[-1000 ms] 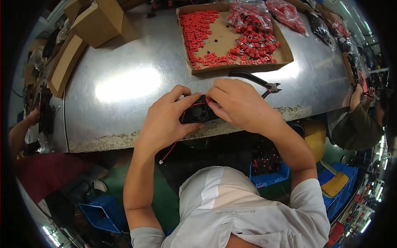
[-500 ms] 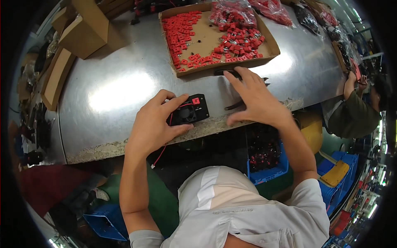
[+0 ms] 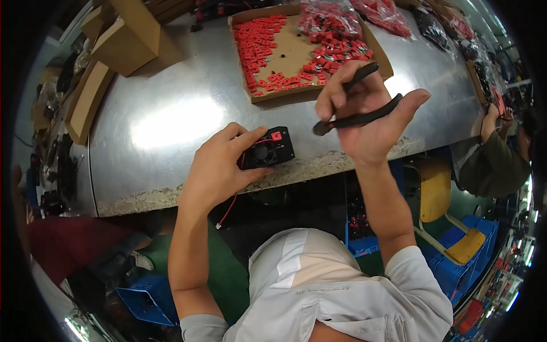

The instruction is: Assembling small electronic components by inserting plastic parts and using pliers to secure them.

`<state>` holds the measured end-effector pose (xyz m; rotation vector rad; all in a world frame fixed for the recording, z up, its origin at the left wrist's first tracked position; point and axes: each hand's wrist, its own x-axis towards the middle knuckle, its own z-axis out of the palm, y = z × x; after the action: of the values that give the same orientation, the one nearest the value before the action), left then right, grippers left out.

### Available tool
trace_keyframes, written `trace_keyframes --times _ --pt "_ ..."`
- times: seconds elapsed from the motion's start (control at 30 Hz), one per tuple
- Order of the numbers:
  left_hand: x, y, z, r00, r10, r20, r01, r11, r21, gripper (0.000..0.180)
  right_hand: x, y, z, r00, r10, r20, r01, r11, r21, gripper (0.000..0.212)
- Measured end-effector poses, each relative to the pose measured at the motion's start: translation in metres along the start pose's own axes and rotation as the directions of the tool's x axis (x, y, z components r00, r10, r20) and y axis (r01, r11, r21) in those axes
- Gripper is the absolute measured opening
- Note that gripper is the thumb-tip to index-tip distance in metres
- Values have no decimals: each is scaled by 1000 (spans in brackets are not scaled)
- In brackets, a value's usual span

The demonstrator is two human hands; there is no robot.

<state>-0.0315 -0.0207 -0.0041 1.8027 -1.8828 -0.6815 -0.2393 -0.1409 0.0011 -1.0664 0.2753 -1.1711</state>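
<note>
A black panel with a small fan (image 3: 265,150) lies on the metal table near its front edge. My left hand (image 3: 224,162) is closed on its left side, thumb below and fingers above. A small red block (image 3: 277,136) sits on the panel's upper part. A thin red cable (image 3: 229,211) with a white plug hangs from the panel over the table edge. Above the table, my right hand (image 3: 373,122) holds black-handled pliers (image 3: 364,117), their handles spread apart across the palm and fingers. The fine shape of the jaws cannot be made out.
A shallow cardboard tray (image 3: 268,98) with many red parts and a plastic bag stands at the back. Cardboard boxes (image 3: 126,45) are at the far left. Below stand a blue crate (image 3: 364,246) and a yellow chair (image 3: 436,194). Another person (image 3: 494,151) works at the right.
My right hand has taken the pliers off the table and lifted them, turning palm up. My left hand still holds the fan panel. The whole view has shifted slightly.
</note>
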Motion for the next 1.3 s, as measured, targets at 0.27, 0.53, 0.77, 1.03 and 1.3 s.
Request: trace_keyframes --times 0.27,0.53,0.77,1.03,1.3 --pt "-3 -3 2 1000 10 -23 -11 999 -37 60 4 17 44 990 139 37 -142 985 98 90" --pt "-1 -3 2 998 38 -44 -38 999 -5 61 5 25 44 980 190 60 -184 978 -103 88" --pt "-1 -2 0 999 46 -28 -46 999 -17 61 3 26 50 982 182 58 -179 982 -55 88" --pt "-3 -4 2 1000 25 -14 -26 999 -26 61 5 21 57 982 189 12 -186 973 -135 88" --pt "-2 -2 0 1000 12 1 -12 1000 -7 62 2 25 44 985 168 39 -163 981 -104 85"
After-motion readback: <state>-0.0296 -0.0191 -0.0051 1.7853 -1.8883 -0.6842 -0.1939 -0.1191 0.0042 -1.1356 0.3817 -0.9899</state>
